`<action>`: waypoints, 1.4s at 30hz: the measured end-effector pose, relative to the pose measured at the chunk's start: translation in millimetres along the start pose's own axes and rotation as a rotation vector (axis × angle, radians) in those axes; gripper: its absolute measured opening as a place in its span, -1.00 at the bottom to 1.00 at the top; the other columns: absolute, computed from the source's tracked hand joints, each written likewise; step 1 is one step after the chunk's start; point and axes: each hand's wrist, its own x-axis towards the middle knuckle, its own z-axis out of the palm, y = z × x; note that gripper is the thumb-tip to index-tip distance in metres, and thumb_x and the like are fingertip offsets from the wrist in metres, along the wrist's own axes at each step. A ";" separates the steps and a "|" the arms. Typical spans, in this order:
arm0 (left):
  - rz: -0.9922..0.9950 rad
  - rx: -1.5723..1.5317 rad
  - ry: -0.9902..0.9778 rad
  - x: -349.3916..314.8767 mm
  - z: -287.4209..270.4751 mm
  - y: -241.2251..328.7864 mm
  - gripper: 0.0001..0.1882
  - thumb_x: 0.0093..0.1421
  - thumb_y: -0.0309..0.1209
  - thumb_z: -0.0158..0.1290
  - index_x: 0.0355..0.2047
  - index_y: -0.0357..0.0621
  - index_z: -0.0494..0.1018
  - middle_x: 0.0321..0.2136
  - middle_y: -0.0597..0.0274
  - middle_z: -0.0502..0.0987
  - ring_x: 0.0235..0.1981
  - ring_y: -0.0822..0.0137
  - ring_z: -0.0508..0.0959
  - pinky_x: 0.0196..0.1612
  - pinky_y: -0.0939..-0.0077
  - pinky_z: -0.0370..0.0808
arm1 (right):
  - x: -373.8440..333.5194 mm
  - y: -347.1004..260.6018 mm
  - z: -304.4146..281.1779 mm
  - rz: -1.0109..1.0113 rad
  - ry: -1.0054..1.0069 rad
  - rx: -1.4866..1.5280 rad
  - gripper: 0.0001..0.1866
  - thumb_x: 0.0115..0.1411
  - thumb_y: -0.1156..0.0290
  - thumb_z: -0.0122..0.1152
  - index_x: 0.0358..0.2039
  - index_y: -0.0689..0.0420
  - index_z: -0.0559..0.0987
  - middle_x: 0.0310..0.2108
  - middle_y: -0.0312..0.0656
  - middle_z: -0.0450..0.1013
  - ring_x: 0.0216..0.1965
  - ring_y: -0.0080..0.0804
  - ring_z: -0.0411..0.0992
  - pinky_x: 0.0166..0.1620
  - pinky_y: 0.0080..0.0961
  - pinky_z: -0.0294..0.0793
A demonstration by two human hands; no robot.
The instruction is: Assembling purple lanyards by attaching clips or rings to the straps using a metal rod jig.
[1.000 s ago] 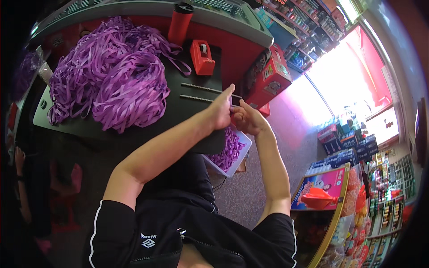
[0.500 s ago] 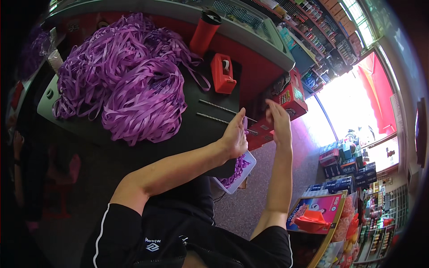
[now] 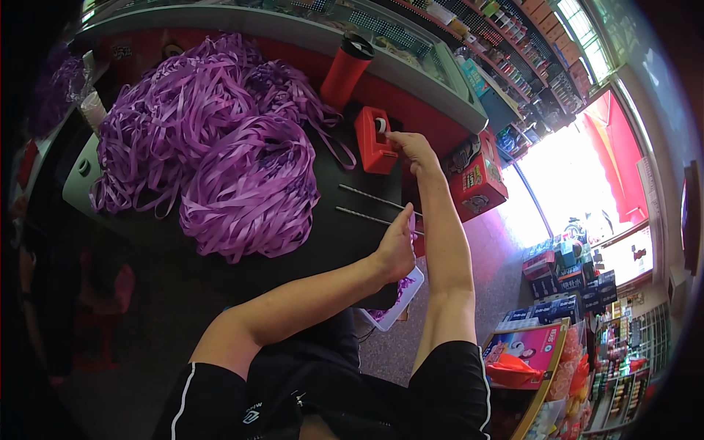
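My right hand reaches to the red tape dispenser, thumb and fingers pinched at the tape by its front edge. Lower down, my left hand is closed at the right ends of two thin metal rods. A sliver of purple ribbon shows beside its thumb; most of its fingers are hidden. The rods lie parallel, jutting over the dark table's right edge. To the left is a large heap of purple ribbons. Beneath my left hand, a white plastic bin holds purple pieces.
Behind the dispenser stands a red tumbler with a black lid. A glass display counter runs along the back. On the right are a red carton, stacked boxes and shop shelves.
My right hand has moved from beside the left hand up to the tape dispenser. The left hand stays at the rods, and the whole view has shifted slightly.
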 end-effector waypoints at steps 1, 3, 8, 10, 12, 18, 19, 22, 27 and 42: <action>-0.002 -0.006 0.011 0.2 -0.5 -0.7 -0.03 0.16 0.31 -0.24 0.36 0.18 -0.43 0.35 -0.02 -0.56 0.35 0.15 -0.60 0.26 0.10 -0.67 | -4.5 -8.3 -5.2 0.080 0.017 0.051 -0.78 0.05 0.16 0.29 -0.51 0.04 0.57 -0.62 -0.44 0.37 -0.60 -0.64 0.24 -0.46 -0.61 0.15; -0.005 -0.005 0.058 0.5 0.1 -2.1 -0.02 0.16 0.31 -0.24 0.36 0.16 -0.45 0.35 -0.01 -0.57 0.35 0.15 -0.62 0.26 0.10 -0.69 | -13.9 -19.5 -12.3 0.166 0.026 0.118 -0.81 0.04 0.17 0.29 -0.55 -0.05 0.52 -0.65 -0.51 0.31 -0.64 -0.69 0.17 -0.50 -0.62 0.08; 0.058 0.040 0.045 3.0 -3.0 -3.3 0.00 0.17 0.29 -0.26 0.35 0.06 -0.49 0.35 0.06 -0.59 0.34 0.13 -0.65 0.24 0.10 -0.72 | -42.0 -10.7 -15.4 0.198 -0.044 0.130 -0.81 0.07 0.16 0.26 -0.56 -0.08 0.51 -0.66 -0.55 0.27 -0.66 -0.73 0.11 -0.56 -0.66 0.00; 0.050 0.034 0.060 3.8 -2.7 -4.4 -0.01 0.18 0.28 -0.27 0.34 0.04 -0.49 0.35 0.11 -0.58 0.34 0.14 -0.65 0.24 0.11 -0.73 | -55.3 0.7 -13.1 0.177 -0.036 0.149 -0.79 0.10 0.14 0.26 -0.53 -0.05 0.53 -0.66 -0.54 0.25 -0.67 -0.75 0.09 -0.59 -0.70 -0.03; 0.057 0.017 0.037 3.0 -0.8 -3.8 -0.02 0.19 0.26 -0.26 0.35 0.02 -0.47 0.36 0.14 -0.52 0.35 0.15 -0.56 0.26 0.12 -0.67 | -59.8 12.0 -12.8 0.148 -0.060 0.160 -0.77 0.12 0.12 0.26 -0.51 -0.02 0.54 -0.66 -0.54 0.25 -0.67 -0.76 0.09 -0.61 -0.72 -0.05; 0.075 -0.060 -0.020 -2.7 1.5 0.3 -0.16 0.20 0.20 -0.16 0.34 0.14 -0.16 0.19 0.21 0.08 0.20 0.26 0.11 0.27 0.22 -0.11 | -62.1 29.7 -5.2 0.099 -0.035 0.152 -0.76 0.15 0.13 0.24 -0.45 0.04 0.58 -0.66 -0.52 0.27 -0.67 -0.78 0.08 -0.62 -0.72 -0.06; 0.078 -0.060 -0.006 -2.1 0.5 -0.2 -0.21 0.20 0.20 -0.15 0.32 0.19 -0.09 0.11 0.24 0.16 0.12 0.29 0.18 0.23 0.26 -0.02 | -61.4 31.1 -5.0 0.105 -0.018 0.140 -0.76 0.15 0.14 0.23 -0.44 0.06 0.59 -0.66 -0.52 0.28 -0.66 -0.78 0.08 -0.61 -0.72 -0.05; 0.063 -0.085 0.020 -2.5 0.0 -0.1 -0.34 0.21 0.19 -0.15 0.26 0.33 0.07 -0.03 0.30 0.26 -0.01 0.33 0.27 0.14 0.33 0.11 | -63.4 31.2 -0.2 0.059 0.025 0.080 -0.75 0.17 0.17 0.22 -0.42 0.10 0.60 -0.63 -0.49 0.32 -0.62 -0.76 0.12 -0.56 -0.70 0.02; 0.051 -0.090 0.039 -3.7 2.8 1.5 -0.42 0.24 0.17 -0.19 0.23 0.42 0.11 -0.06 0.32 0.28 -0.05 0.34 0.29 0.09 0.37 0.15 | -60.2 35.5 1.1 -0.018 0.020 0.036 -0.72 0.18 0.20 0.19 -0.41 0.18 0.61 -0.57 -0.41 0.38 -0.52 -0.70 0.22 -0.44 -0.68 0.14; 0.056 -0.131 -0.056 -5.3 2.0 3.8 -0.38 0.26 0.17 -0.24 0.26 0.31 0.07 0.04 0.33 0.29 0.07 0.33 0.29 0.15 0.37 0.18 | -45.9 35.3 3.1 -0.024 0.054 -0.071 -0.89 0.07 0.26 0.16 -0.51 -0.04 0.56 -0.66 -0.54 0.25 -0.67 -0.73 0.10 -0.60 -0.67 -0.01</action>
